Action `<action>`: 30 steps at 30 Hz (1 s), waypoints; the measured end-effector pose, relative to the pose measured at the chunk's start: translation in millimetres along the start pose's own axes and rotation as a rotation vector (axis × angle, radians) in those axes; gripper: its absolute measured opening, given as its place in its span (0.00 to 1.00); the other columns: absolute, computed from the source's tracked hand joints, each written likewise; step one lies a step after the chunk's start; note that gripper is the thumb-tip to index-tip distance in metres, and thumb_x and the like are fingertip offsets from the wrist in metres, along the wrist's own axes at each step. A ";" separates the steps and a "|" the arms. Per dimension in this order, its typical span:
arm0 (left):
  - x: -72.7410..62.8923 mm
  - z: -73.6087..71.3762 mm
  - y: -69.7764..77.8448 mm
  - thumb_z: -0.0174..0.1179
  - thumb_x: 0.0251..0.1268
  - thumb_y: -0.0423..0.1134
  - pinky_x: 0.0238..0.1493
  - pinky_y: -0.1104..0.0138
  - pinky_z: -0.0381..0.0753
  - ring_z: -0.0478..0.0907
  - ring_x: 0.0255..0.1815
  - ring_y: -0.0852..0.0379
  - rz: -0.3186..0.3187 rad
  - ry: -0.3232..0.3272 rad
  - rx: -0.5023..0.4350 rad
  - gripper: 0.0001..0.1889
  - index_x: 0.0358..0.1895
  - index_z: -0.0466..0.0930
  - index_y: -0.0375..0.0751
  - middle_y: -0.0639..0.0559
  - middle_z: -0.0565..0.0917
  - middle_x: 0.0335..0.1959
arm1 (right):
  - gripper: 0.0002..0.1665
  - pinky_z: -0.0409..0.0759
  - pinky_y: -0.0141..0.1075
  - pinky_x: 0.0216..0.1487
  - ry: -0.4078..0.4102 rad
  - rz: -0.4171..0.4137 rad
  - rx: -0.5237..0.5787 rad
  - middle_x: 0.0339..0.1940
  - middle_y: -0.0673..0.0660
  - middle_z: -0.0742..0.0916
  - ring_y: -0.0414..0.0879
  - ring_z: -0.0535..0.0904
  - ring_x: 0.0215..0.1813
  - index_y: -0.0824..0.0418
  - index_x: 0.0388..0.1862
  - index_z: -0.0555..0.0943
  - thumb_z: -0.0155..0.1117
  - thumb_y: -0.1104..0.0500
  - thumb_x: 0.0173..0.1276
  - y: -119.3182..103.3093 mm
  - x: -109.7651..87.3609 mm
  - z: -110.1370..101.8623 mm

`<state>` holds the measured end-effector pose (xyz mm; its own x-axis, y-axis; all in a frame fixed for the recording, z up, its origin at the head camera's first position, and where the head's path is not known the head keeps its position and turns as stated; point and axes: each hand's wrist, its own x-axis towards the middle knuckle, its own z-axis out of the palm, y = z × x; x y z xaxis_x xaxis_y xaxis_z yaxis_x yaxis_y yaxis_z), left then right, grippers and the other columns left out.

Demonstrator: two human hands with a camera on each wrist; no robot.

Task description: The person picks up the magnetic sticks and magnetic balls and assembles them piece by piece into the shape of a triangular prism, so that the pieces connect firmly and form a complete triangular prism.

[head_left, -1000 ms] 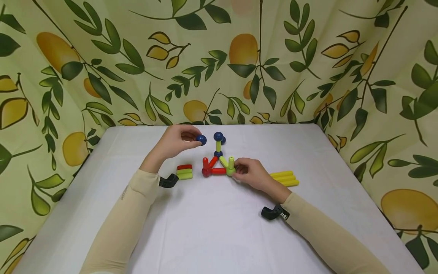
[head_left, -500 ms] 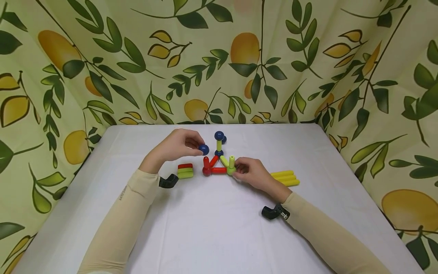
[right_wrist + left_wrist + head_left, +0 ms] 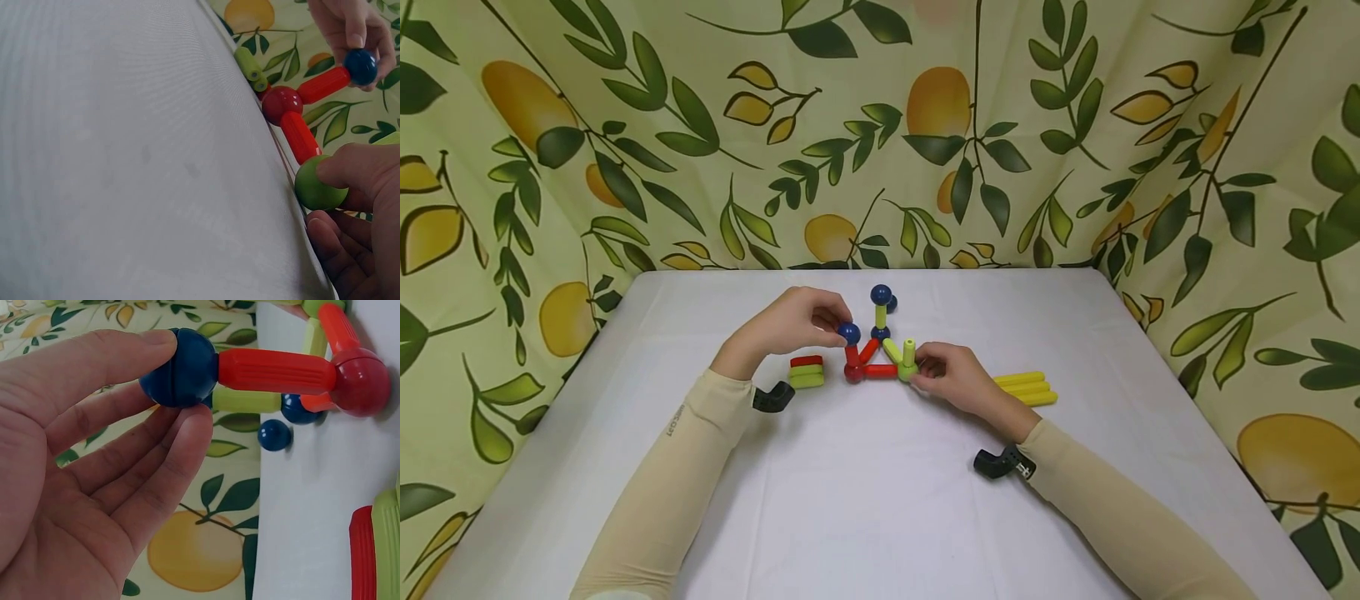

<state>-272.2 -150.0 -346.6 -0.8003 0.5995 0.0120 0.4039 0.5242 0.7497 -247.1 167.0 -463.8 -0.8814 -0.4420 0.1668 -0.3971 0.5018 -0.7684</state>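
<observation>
My left hand (image 3: 797, 321) pinches a blue ball (image 3: 187, 369) between thumb and fingers. That ball meets the top end of an upright red rod (image 3: 275, 370), which stands on a red ball (image 3: 853, 372). Red and light green rods join the red ball, a green ball (image 3: 317, 184) and a dark blue ball (image 3: 880, 334) into a flat triangle. At the green corner, my right hand (image 3: 951, 367) holds the green ball, its thumb on the surface. A light green rod (image 3: 909, 352) rises from this ball. The back corner's upright rod (image 3: 881, 316) carries another blue ball (image 3: 881, 294).
Behind the triangle lies a loose blue ball (image 3: 892, 304). Short red and green rods (image 3: 807, 372) lie side by side to the left, and yellow rods (image 3: 1026, 388) lie right, beside the right forearm. A patterned curtain (image 3: 880, 208) backs the white table (image 3: 865, 483).
My left hand has brought the blue ball down and slightly right, from above the table onto the top of the red upright rod. The right hand has stayed at the green ball.
</observation>
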 end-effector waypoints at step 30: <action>2.5 57.5 -28.7 0.79 0.64 0.34 0.46 0.59 0.87 0.85 0.36 0.52 -0.201 0.006 0.113 0.11 0.45 0.90 0.36 0.50 0.90 0.36 | 0.14 0.84 0.36 0.44 0.000 0.012 -0.012 0.42 0.51 0.88 0.47 0.81 0.40 0.58 0.51 0.88 0.80 0.62 0.68 -1.0 0.2 -0.1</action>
<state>-260.3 -128.8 -406.1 -0.8723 0.4725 -0.1259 0.2826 0.6973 0.6587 -246.9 166.5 -463.0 -0.8858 -0.4363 0.1579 -0.3900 0.5159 -0.7627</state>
